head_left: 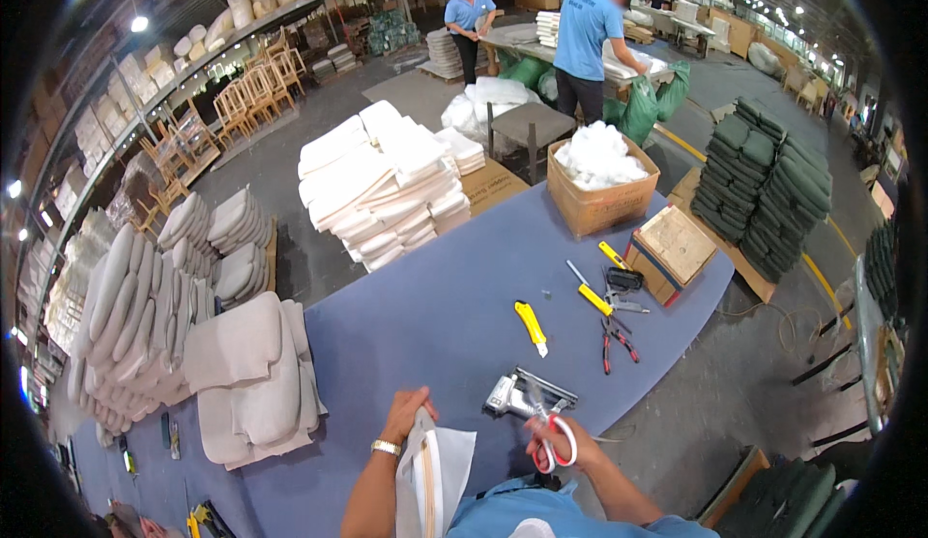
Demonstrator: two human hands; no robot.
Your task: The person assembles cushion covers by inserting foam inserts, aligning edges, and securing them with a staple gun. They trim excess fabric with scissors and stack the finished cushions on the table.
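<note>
My left hand (410,412) grips the top edge of a light grey fabric-covered seat piece (433,480), which stands on edge against my body with its pale underside and a wooden strip showing. Red-and-white-handled scissors (555,444) are in my right hand (586,453); their blades point up and away from me, slightly blurred. Just beyond the scissors a silver staple gun (510,395) lies on the blue-grey table (425,330). Farther up rests a yellow utility knife (531,328). Red-and-black pliers (616,342) lie to its right.
Grey seat pads (256,374) are stacked at the table's left. A carton of white stuffing (599,200) and a smaller box (667,248) stand at the far right end. White cushions (382,180) and dark green cushions (764,185) are piled beyond. Two co-workers (585,40) stand at another table.
</note>
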